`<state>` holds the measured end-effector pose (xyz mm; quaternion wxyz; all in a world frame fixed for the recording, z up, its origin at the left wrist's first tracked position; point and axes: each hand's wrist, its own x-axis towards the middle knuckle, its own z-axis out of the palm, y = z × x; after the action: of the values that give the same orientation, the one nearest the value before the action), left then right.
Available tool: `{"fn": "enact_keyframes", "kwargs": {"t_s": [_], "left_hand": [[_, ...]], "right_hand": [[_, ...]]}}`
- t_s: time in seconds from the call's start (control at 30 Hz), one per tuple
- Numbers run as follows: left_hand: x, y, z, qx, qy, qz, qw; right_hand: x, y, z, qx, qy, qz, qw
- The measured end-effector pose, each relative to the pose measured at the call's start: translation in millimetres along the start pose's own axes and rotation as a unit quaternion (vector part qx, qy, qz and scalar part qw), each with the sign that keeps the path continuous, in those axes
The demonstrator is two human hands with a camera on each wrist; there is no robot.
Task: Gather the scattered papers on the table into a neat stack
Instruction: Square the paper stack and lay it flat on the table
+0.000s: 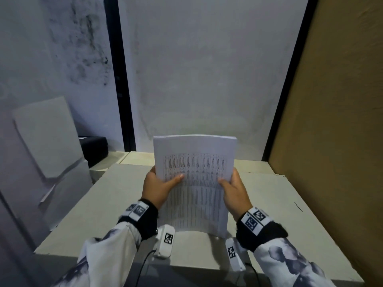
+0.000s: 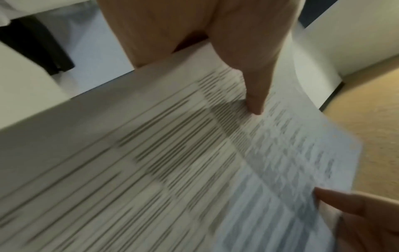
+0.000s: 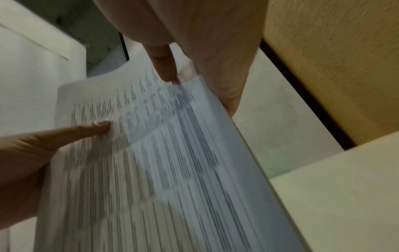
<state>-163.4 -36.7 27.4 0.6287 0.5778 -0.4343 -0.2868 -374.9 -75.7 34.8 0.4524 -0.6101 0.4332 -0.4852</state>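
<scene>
Squaring step, seen from the head view. The left hand, at 9 o'clock of the papers, grips their left edge: the thumb lies across the printed face, and the other fingers are hidden behind the sheets. The papers stand upright at the centre of the frame, bowed slightly, with their lower edge on or just above the pale surface; contact cannot be confirmed. The printed table faces the person. The right hand, at 3 o'clock of the papers, mirrors the left, its thumb clamped on the front near the right edge.

In the left wrist view the thumb presses the top sheet; in the right wrist view the opposite thumb does likewise. Both views are blurred.

Judgement: the sheets appear already gathered, and the step in hand is aligning their edges. The next move likely calls for a loosened grip, so that the sheets can settle level against the surface, and then for laying the stack flat. Both wrists are raised and both palms face inward. A dark box sits at 10 o'clock, well apart.
</scene>
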Motion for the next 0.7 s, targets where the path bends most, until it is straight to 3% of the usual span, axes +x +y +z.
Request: {"fn": "enact_keyframes", "kwargs": {"t_s": [0.23,0.33,0.4,0.57,0.7], "left_hand": [[-14,-43,-12,0.05,-0.089,-0.079,0.992],[-21,-71,-24,0.147,-0.194,-0.136,0.96],[-30,-82,-26,0.235,-0.236,-0.131,0.934],[-41,-79,-22,0.345,-0.209,-0.106,0.909],[-41,-73,-24,0.228,-0.183,-0.139,0.946]], "right_hand": [[-9,40,1,-0.016,-0.015,0.061,0.998],[-14,76,-2,-0.113,-0.053,0.102,0.987],[-25,93,-4,-0.181,-0.097,0.12,0.971],[-37,98,-4,-0.25,-0.105,0.099,0.958],[-40,90,-3,-0.215,-0.088,0.08,0.969]]}}
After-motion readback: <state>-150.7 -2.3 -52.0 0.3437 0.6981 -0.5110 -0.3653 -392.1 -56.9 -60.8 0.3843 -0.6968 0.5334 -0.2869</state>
